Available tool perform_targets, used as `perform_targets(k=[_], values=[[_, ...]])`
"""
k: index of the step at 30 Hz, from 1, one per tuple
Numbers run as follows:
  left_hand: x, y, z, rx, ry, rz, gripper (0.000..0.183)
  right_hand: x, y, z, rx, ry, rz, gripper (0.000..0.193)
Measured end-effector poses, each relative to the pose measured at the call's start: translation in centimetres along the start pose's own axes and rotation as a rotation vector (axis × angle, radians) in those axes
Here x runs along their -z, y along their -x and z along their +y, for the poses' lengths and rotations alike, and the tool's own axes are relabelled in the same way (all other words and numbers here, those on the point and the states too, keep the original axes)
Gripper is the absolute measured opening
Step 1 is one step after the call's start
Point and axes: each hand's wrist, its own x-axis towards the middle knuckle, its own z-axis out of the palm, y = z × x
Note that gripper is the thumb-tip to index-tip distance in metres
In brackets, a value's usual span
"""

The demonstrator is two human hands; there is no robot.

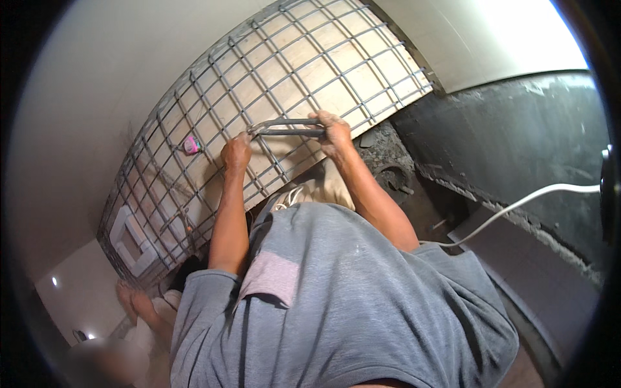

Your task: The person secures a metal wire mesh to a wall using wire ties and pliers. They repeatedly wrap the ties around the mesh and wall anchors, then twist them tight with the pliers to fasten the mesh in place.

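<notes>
Pincers [291,121] over rebar grid [341,75], upper centre of frame.
Right hand [334,134] gripping pincers' handles; left hand [237,153] at their head, fingers curled, can't tell on what. Pink item [191,145] left of centre.

Indoor building site, rebar grid [341,75] over plywood [333,97], raw dark-grey wall [511,136], rubble [386,143] beside the plywood.

Washed-out glare on the upper-right panel [495,45] — dim lower left, curved fisheye edges
</notes>
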Motion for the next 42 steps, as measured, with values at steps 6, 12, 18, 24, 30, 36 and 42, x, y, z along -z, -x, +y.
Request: perform_targets(k=[6, 12, 18, 24, 30, 36, 42], values=[[-1.6, 0.2, -3.6, 0.058, 0.036, -0.035, 0.025, -5.2, -1.1, 1.5, 0.137, 0.086, -0.073, 0.026], [-2.0, -1.5, -6.6, 0.125, 0.585, -0.208, 0.028, -5.1, -8.0, -0.4, 0.197, 0.732, -0.113, 0.027], [-2.3, -2.5, -6.4, 0.691, 1.505, -0.45, 0.019, -5.5, -5.5, -3.2, 0.75, 1.304, 0.17, 0.035], [0.4, -1.7, -5.6, 0.39, 2.28, -0.36, 0.016, -7.3, 3.4, -0.3, 0.247, 0.807, -0.251, 0.037], [5.5, 3.9, 2.2, -0.034, 1.651, -0.318, 0.023, -8.0, 11.2, 2.6, 0.162, 0.622, -0.42, 0.04], [4.2, 8.1, 5.8, -0.229, 1.632, -0.124, 0.016, -4.8, 13.2, 1.4, 0.241, 0.862, -0.389, 0.036], [5.6, 10.7, 8.6, -0.101, 1.768, -0.354, 0.016, -3.7, 15.1, 0.6, -0.061, 0.442, -0.293, 0.029]])
